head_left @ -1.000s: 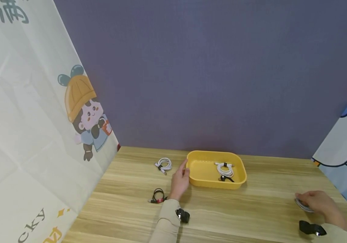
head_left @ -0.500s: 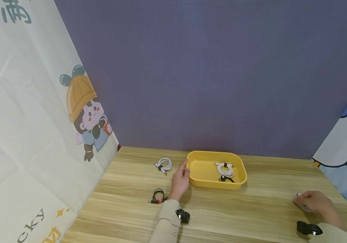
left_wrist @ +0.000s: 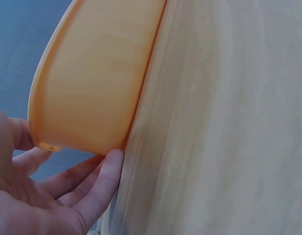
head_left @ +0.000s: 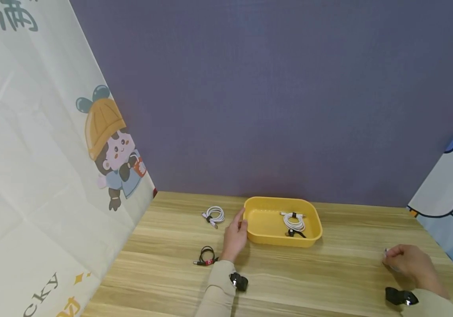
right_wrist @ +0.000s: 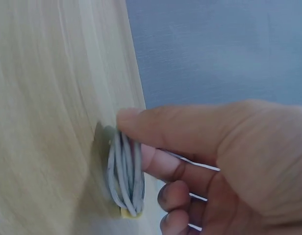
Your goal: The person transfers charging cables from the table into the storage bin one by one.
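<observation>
Right hand [head_left: 411, 264] pinches cable coil [right_wrist: 125, 178], likely light, bendy, best gripped across loops; left hand [head_left: 234, 241], fingers extended, touches tray [head_left: 267, 239] left end.

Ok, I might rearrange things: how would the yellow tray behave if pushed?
The yellow tray would probably slide rather than tip, being low and wide. Its smooth-looking walls may be slippery. The white cable lying coiled inside might shift.

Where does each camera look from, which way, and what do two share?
Head: worn on the head, facing forward and down over the table; left hand, right hand and sleeves show.
Left wrist: worn there, facing the side of the yellow tray; the left hand shows.
Right wrist: worn there, facing the coiled gray cable; the right hand pinches it.
Shared: head and left wrist both show the yellow tray.
</observation>
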Available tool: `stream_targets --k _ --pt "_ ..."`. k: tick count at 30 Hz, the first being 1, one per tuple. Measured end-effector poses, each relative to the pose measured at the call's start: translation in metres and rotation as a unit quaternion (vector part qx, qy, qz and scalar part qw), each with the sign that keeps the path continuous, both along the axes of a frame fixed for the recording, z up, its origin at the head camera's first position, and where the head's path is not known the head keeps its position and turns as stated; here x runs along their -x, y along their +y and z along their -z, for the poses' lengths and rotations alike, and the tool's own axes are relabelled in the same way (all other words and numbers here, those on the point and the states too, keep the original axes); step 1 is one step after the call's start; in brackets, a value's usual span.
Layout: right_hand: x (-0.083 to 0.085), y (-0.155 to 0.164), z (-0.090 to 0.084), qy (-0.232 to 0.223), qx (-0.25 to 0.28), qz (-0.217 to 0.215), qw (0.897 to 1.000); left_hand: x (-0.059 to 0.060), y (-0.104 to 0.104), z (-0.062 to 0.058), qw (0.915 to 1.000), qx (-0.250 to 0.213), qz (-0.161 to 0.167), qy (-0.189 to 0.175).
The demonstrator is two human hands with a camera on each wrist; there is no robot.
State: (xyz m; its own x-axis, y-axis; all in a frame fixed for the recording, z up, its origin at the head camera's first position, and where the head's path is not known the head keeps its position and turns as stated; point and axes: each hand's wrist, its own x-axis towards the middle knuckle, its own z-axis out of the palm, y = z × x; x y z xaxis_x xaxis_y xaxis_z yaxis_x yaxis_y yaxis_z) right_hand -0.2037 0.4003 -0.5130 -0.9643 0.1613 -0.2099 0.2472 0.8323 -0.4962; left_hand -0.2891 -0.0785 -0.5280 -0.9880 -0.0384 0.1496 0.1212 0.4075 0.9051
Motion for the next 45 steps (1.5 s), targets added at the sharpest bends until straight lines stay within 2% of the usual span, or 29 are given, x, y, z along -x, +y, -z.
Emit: stream_targets --k 7,11,15,19,24,30,38,41,45 --pt "0.002 0.001 -0.004 0.041 -0.004 0.008 0.999 -0.001 0.000 -0.001 1.0000 -0.001 0.001 -0.001" --pt "0.003 -0.001 -0.006 0.101 -0.021 0.020 0.994 -0.001 0.000 -0.001 1.0000 -0.006 0.003 -0.002" --pt "0.005 -0.004 -0.007 0.142 -0.025 0.022 0.989 -0.001 0.000 -0.001 1.0000 -0.004 0.002 0.004" --pt "0.007 -0.008 -0.009 0.144 -0.006 0.031 0.989 -0.001 0.000 -0.001 1.0000 0.001 0.000 0.009" --pt "0.010 -0.014 -0.012 0.120 0.021 0.052 0.991 -0.001 0.000 -0.001 1.0000 0.005 -0.001 0.008" --pt "0.011 -0.017 -0.014 0.105 0.031 0.053 0.993 0.000 0.000 -0.001 1.0000 0.001 0.001 0.004" --pt "0.012 -0.026 -0.012 0.179 0.000 0.030 0.983 -0.001 0.000 -0.002 1.0000 0.002 0.001 0.007" --pt "0.014 -0.029 -0.012 0.192 -0.011 0.026 0.981 -0.001 0.000 -0.002 1.0000 0.002 0.002 0.005" --pt "0.016 -0.032 -0.014 0.185 -0.009 0.029 0.982 -0.001 -0.001 -0.002 1.0000 0.002 0.002 0.004"
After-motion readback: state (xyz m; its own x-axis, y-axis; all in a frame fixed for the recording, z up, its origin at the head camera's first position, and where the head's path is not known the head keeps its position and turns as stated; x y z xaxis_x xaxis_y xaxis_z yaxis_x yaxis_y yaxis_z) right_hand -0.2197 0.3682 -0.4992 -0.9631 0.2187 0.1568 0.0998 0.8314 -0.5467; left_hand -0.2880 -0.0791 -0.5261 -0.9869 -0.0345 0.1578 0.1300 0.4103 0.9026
